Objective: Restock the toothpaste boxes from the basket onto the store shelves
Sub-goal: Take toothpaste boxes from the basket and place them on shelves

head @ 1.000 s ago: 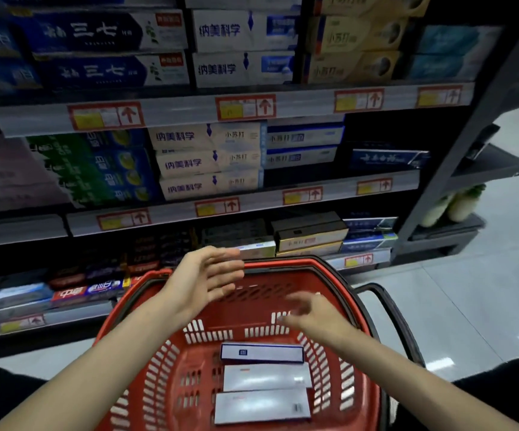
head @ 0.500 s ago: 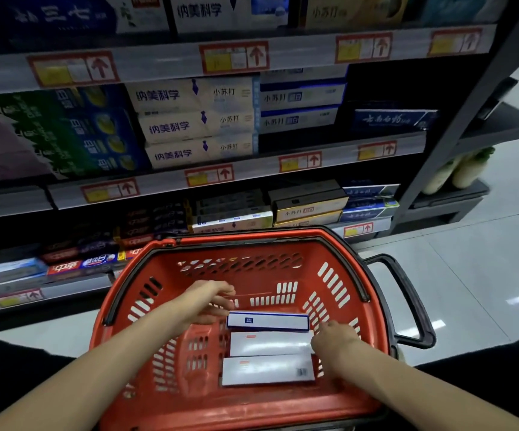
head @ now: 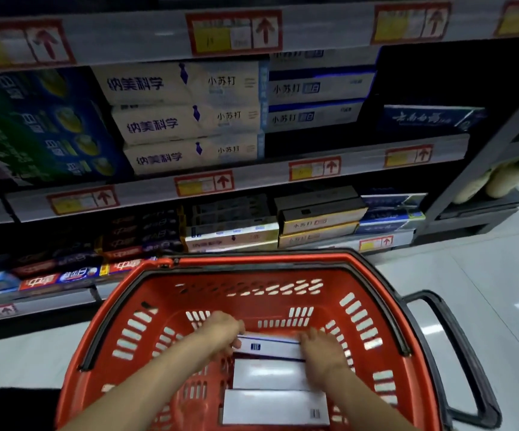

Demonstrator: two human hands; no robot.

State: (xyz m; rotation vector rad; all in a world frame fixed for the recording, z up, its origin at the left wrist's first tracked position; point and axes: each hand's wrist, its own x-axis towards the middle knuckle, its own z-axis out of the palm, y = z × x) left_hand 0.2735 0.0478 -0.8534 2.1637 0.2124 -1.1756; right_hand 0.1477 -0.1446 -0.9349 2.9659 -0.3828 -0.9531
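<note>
— Where are the boxes [head: 275, 406]?
— Three lie flat in the basket [head: 252, 263]. Both hands are on the far box [head: 267, 346]. The left hand [head: 223, 335] curls round one end; the right hand [head: 321, 351] touches the other, too blurry to tell its grip.
— Heavy?
— Light and stiff, I think. Hold the ends, then lift to the shelf [head: 146, 191].

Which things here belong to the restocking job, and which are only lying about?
Job: red basket; far box, held at its ends by left hand and right hand; middle box; near box; shelf.
Lying about: pale bottles on the side rack.
</note>
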